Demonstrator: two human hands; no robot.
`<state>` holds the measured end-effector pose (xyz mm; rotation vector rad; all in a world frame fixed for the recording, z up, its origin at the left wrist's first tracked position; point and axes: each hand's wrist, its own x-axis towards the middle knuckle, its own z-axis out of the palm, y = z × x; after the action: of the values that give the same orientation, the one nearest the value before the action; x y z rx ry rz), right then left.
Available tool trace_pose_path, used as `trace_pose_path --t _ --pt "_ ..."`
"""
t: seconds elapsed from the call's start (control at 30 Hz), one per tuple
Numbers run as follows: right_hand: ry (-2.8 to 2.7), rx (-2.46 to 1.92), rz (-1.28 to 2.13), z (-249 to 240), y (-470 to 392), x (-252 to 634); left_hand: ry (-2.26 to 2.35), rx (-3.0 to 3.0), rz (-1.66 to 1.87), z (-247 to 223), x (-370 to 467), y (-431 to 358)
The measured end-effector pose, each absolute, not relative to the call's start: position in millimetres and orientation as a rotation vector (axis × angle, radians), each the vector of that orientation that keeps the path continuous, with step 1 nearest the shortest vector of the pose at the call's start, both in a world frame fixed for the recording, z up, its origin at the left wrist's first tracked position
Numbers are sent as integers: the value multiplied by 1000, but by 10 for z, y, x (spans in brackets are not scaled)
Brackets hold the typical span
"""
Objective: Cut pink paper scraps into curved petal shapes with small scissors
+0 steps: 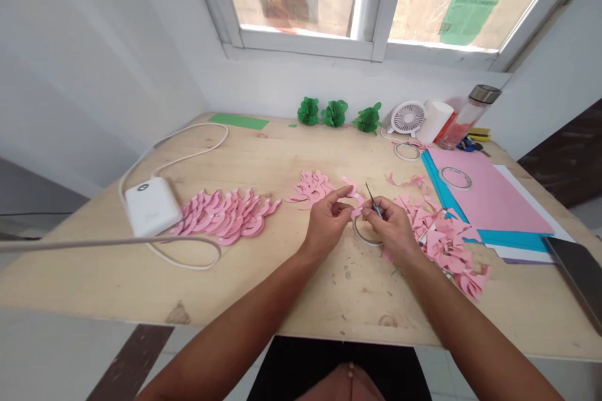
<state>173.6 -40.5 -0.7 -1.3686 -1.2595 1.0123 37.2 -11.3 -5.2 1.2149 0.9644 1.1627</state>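
Between its thumb and forefinger my left hand [329, 219] pinches a curved pink paper piece [355, 193]. Close beside it, my right hand [392, 225] is closed on a slim pointed metal tool [373, 199], whose tip points away from me. The fingers cover the tool's rear part, so its exact kind is unclear. A roll of tape [361, 237] lies under the hands, partly hidden by the right one. Just beyond the left hand is a small cluster of curved pink paper pieces [311, 188]. Pink paper scraps [446, 241] are heaped beside my right hand.
Overlapping pink cutouts [230, 216] lie left, near a white power bank [153, 207] with a cable. Green paper ornaments [335, 113], a small fan [408, 118] and a bottle [470, 116] line the back. Coloured sheets [498, 200] and a phone [574, 276] lie right.
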Motion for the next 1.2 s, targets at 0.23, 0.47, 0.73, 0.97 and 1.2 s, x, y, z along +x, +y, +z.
trace_pose_path --t 0.23,0.47,0.73,0.97,1.2 --pt "-1225 -1371 999 10 -404 1739 968 1204 1170 -40 367 -103" --pt "-1214 -1374 1022 33 -406 1722 979 1219 1142 -36 365 -120" --pt "-1213 -1392 967 32 -405 1728 921 1236 1182 -25 384 -128" --pt "-1106 -1428 881 15 -399 1759 988 1173 1234 -8 383 -124" --pt "-1074 -1413 863 28 -413 1759 991 1195 1051 -19 386 -131"
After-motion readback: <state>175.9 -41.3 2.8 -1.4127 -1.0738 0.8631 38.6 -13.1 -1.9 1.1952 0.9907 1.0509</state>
